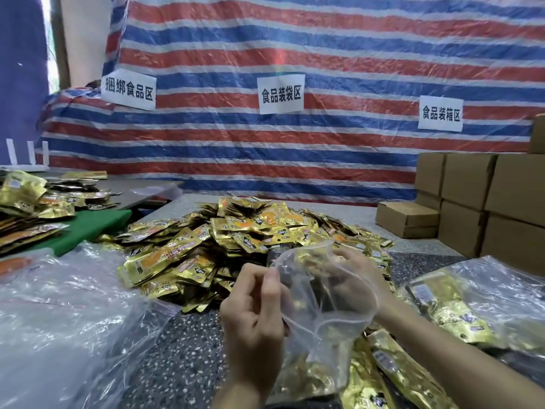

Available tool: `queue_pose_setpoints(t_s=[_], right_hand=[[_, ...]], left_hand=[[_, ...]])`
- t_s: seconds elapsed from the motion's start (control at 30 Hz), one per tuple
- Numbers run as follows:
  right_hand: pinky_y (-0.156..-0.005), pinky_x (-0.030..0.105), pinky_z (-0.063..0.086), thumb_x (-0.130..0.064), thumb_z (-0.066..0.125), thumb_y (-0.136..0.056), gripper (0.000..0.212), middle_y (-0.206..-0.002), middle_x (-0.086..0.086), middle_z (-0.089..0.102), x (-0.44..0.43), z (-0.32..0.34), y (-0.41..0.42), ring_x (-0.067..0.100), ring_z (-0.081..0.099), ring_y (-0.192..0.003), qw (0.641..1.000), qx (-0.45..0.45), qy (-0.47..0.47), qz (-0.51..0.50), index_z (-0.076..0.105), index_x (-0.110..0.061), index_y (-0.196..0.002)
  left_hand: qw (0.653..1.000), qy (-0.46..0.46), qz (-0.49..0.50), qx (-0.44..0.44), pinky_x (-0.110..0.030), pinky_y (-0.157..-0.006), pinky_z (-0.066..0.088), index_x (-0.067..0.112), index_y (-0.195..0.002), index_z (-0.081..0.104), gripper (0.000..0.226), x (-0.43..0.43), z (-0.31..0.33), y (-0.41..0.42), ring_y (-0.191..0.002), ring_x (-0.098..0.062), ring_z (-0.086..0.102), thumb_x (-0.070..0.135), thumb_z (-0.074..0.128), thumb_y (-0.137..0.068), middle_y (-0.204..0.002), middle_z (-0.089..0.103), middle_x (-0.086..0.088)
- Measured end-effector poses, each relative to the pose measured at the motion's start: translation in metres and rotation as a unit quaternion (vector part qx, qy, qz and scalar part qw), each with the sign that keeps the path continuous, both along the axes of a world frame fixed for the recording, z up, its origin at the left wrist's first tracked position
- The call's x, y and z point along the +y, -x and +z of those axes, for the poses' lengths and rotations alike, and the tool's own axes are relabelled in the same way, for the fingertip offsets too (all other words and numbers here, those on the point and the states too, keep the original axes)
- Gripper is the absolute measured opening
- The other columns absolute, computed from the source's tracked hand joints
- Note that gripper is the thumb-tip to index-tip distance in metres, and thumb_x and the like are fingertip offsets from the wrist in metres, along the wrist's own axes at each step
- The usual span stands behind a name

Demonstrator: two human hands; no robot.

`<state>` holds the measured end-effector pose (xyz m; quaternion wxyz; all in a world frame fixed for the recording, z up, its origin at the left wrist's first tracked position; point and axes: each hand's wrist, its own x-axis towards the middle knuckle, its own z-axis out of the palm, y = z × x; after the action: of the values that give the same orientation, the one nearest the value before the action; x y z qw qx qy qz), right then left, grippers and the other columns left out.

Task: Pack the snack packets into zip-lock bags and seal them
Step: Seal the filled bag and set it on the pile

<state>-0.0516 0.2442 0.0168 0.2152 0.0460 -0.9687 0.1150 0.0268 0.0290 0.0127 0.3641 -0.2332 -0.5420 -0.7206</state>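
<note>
A clear zip-lock bag [320, 329] hangs open between my hands at the lower centre, with gold packets showing through its lower part. My left hand [253, 317] pinches the bag's near rim between thumb and fingers. My right hand [351, 276] is inside the bag's mouth, seen through the plastic, its fingers curled around gold snack packets [312, 262]. Behind the bag a large heap of gold snack packets [244, 231] covers the speckled table [182, 349]. More gold packets [392, 376] lie under my right forearm.
Crumpled clear plastic bags [67, 314] lie at the left. Filled bags [472, 302] lie at the right. Brown cardboard boxes [477, 202] are stacked at the far right. More gold packets [35, 202] sit on a green mat [94, 225] at the left. A striped tarp [295, 48] forms the backdrop.
</note>
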Motion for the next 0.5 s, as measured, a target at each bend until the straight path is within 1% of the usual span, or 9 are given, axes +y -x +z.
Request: queue_pose_setpoints(t_s=[0.1,0.13,0.17,0.2,0.27,0.3,0.37,0.43,0.5], right_hand=[[-0.108,0.045,0.039,-0.053,0.081,-0.068,0.042,-0.136,-0.005,0.058,0.004,0.02,-0.005,0.019,0.045,-0.129,0.994,-0.036,0.096,0.027,0.078,-0.03,-0.102],[-0.107,0.045,0.04,-0.048,0.083,-0.068,0.039,-0.134,-0.005,0.059,0.005,0.027,-0.005,0.018,0.047,-0.127,0.992,-0.044,0.119,0.029,0.078,-0.028,-0.101],[-0.102,0.045,0.045,-0.043,0.083,-0.071,0.034,-0.128,-0.004,0.064,0.005,0.032,-0.007,0.019,0.053,-0.12,0.987,-0.05,0.152,0.031,0.078,-0.027,-0.1],[-0.093,0.045,0.05,-0.041,0.082,-0.072,0.03,-0.115,-0.001,0.07,0.004,0.037,-0.009,0.021,0.061,-0.107,0.979,-0.047,0.197,0.04,0.078,-0.026,-0.098],[-0.075,0.049,0.055,-0.039,0.079,-0.079,0.022,-0.088,0.007,0.074,0.001,0.046,-0.014,0.031,0.067,-0.082,0.968,-0.001,0.248,0.039,0.077,-0.02,-0.09],[-0.071,0.052,0.055,-0.037,0.076,-0.084,0.022,-0.083,0.011,0.073,-0.002,0.049,-0.016,0.035,0.067,-0.078,0.967,0.036,0.249,0.03,0.076,-0.016,-0.089],[-0.063,0.053,0.055,-0.035,0.071,-0.091,0.023,-0.08,0.014,0.072,-0.006,0.056,-0.021,0.036,0.067,-0.072,0.957,0.095,0.272,0.018,0.073,-0.013,-0.088],[-0.054,0.046,0.055,-0.035,0.067,-0.093,0.025,-0.079,0.013,0.071,-0.01,0.066,-0.029,0.032,0.065,-0.068,0.931,0.119,0.345,0.014,0.072,-0.01,-0.09],[-0.055,0.038,0.058,-0.036,0.065,-0.095,0.028,-0.081,0.009,0.073,-0.012,0.079,-0.038,0.028,0.068,-0.075,0.89,0.115,0.441,0.001,0.072,-0.009,-0.09]], left_hand=[[1.0,-0.023,-0.006,-0.017,-0.019,-0.046,0.043,0.009,-0.069,0.055,0.037,-0.001,0.0,0.002,-0.046,-0.015,0.053,0.039,0.049,-0.09,-0.058,0.057,-0.014],[0.999,-0.025,0.0,-0.02,-0.017,-0.047,0.043,0.008,-0.068,0.055,0.037,-0.002,0.0,0.003,-0.046,-0.015,0.053,0.037,0.049,-0.091,-0.058,0.057,-0.015],[0.999,-0.029,0.005,-0.022,-0.016,-0.048,0.043,0.007,-0.068,0.055,0.036,-0.002,0.0,0.004,-0.047,-0.015,0.053,0.033,0.05,-0.093,-0.059,0.058,-0.015],[0.999,-0.035,0.009,-0.027,-0.016,-0.049,0.043,0.006,-0.068,0.055,0.035,-0.003,-0.001,0.005,-0.047,-0.015,0.054,0.028,0.05,-0.094,-0.059,0.058,-0.015],[0.998,-0.049,0.016,-0.035,-0.012,-0.051,0.043,0.003,-0.069,0.054,0.033,-0.003,0.0,0.008,-0.048,-0.011,0.054,0.022,0.047,-0.095,-0.059,0.059,-0.014],[0.998,-0.054,0.021,-0.037,-0.009,-0.053,0.042,0.002,-0.069,0.054,0.033,-0.003,0.0,0.009,-0.048,-0.007,0.055,0.02,0.046,-0.095,-0.059,0.061,-0.013],[0.997,-0.058,0.032,-0.041,-0.006,-0.055,0.042,0.002,-0.068,0.054,0.034,-0.004,0.002,0.01,-0.05,-0.005,0.057,0.018,0.045,-0.096,-0.059,0.063,-0.007],[0.996,-0.06,0.042,-0.049,-0.005,-0.056,0.042,0.005,-0.067,0.055,0.034,-0.005,0.002,0.01,-0.051,-0.003,0.058,0.018,0.046,-0.096,-0.057,0.063,0.0],[0.995,-0.065,0.04,-0.059,-0.005,-0.052,0.041,0.006,-0.067,0.055,0.033,-0.005,0.003,0.01,-0.049,-0.003,0.058,0.019,0.047,-0.096,-0.056,0.063,0.004]])
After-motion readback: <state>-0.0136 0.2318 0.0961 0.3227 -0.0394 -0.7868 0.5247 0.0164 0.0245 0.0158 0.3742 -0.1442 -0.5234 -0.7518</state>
